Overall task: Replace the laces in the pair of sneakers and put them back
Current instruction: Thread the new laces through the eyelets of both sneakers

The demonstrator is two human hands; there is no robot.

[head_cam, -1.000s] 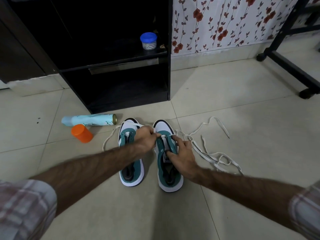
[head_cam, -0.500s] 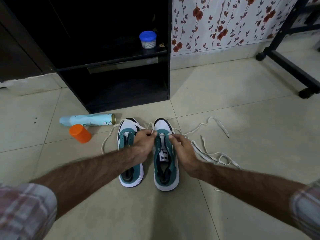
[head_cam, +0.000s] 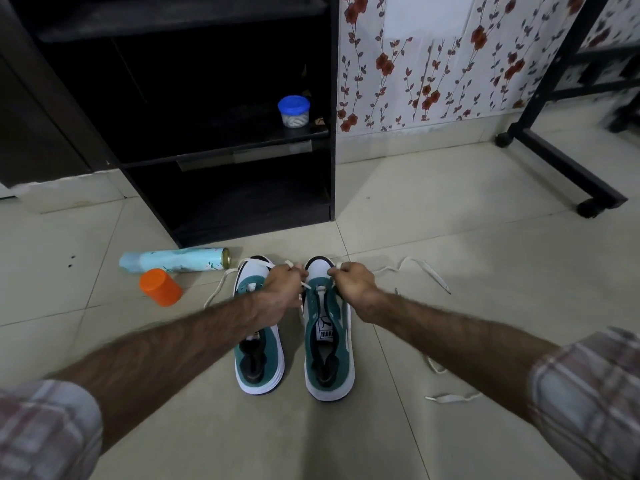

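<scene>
1. The two sneakers stand side by side on the floor (head_cam: 450, 220) in the lower middle of the frame, toes pointing up toward the black shelf (head_cam: 221, 147).
2. The left hand (head_cam: 282, 294) and the right hand (head_cam: 353, 282) sit a little apart over the toe end of the right sneaker (head_cam: 329, 341). Each hand pinches one end of a white lace (head_cam: 320, 289) and pulls it out to its side.
3. I think the job has just started on this shoe: the lace goes through only the lowest holes, and the holes nearer the tongue look bare.
4. The left sneaker (head_cam: 259, 355) has a white lace near its toe too, but the arm hides most of it, so I cannot tell how far it is laced.
5. Loose white laces (head_cam: 426, 271) lie on the floor at middle right. Both shoes still need lacing up and putting back.
6. The tongue tag on the right sneaker shows a leaping cat and reads "PUMA", seen upside down.
</scene>
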